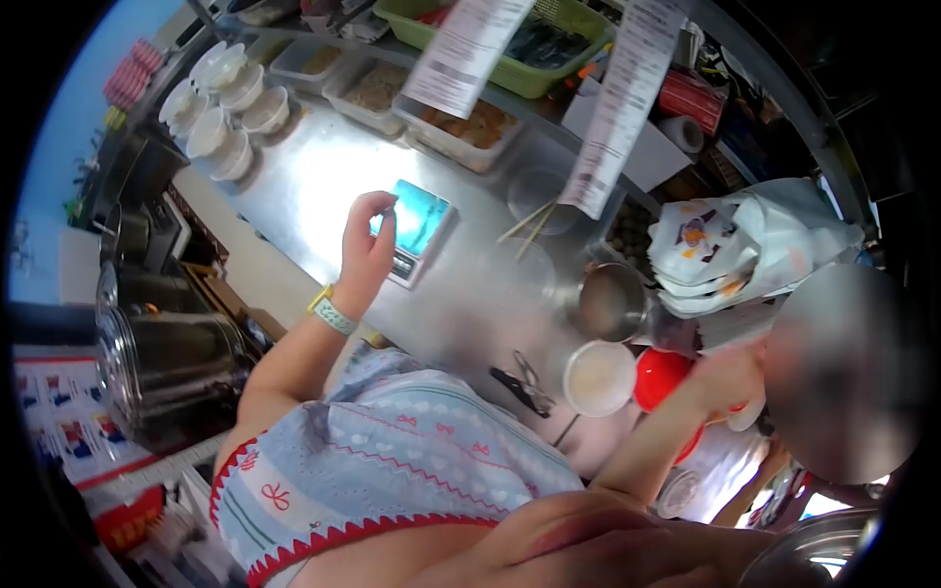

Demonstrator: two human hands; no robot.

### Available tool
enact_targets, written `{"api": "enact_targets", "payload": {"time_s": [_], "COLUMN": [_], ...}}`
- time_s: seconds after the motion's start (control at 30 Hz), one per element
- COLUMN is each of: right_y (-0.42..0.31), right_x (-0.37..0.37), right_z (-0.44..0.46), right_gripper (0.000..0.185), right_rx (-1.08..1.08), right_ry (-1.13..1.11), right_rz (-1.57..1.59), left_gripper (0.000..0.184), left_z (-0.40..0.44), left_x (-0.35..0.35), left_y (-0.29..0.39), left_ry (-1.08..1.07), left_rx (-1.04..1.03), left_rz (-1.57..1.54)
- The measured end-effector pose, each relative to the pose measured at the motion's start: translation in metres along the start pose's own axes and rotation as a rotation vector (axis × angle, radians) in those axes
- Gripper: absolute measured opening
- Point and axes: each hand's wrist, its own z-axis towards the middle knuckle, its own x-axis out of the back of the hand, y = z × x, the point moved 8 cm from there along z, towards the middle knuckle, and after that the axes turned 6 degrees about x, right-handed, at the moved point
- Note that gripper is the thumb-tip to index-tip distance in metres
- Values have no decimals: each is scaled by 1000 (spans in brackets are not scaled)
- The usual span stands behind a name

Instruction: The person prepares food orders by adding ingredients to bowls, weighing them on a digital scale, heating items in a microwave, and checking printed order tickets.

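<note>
My left hand (371,245) is over the near left edge of a small digital scale (420,230) on the steel counter (323,176). Its fingers are curled in, and whatever they hold, if anything, is too small to name. At the right, my right hand (730,377) reaches past a red bowl (662,377), beside a large round grey shape (838,372); its fingers are blurred. Left of the red bowl stands a white tub (599,378) with pale contents. A metal pot (610,304) sits behind the tub.
Stacked lidded bowls (230,108) stand at the back left. Food containers (456,127) line the back. Paper slips (622,108) hang from the shelf. Chopsticks (529,223), scissors (524,387) and plastic bags (735,245) lie towards the right. Large steel pots (167,363) are at the left.
</note>
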Motion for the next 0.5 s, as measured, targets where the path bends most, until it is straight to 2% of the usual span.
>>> {"api": "enact_targets", "payload": {"time_s": [0.03,0.1,0.13,0.17,0.2,0.23,0.3,0.37,0.43,0.5], "right_y": [-44,-130,-180,-204,-228,-237,-254,-237,-242,-232], "right_x": [-37,-109,-127,-144,-161,-190,-231,-281,-300,-312], "right_z": [-24,-67,-66,-75,-84,-85,-89,-114,-129,-150], "right_gripper": [12,13,15,16,18,20,34,44,46,41], "right_rx": [-3,-150,223,288,354,142,118,-266,-207,-455], "right_ry": [-96,-223,-411,-460,-506,-411,-475,-461,-515,-452], "right_rz": [100,467,467,430,396,356,196,353,280,565], "left_gripper": [27,29,31,23,19,18,13,10,21,32], "left_z": [18,41,52,58,64,73,90,110,101,86], "left_x": [11,30,34,34,39,47,80,149,246,340], "left_y": [39,88,97,95,83,65,2,-94,-225,-317], "left_ry": [-32,22,-37,-61,-111,-145,-173,-24,221,577], "left_rx": [-177,-435,-445,-399,-406,-410,-311,-88,430,732], "left_rz": [84,63,78,-54,11,74,84,148,-285,-360]}}
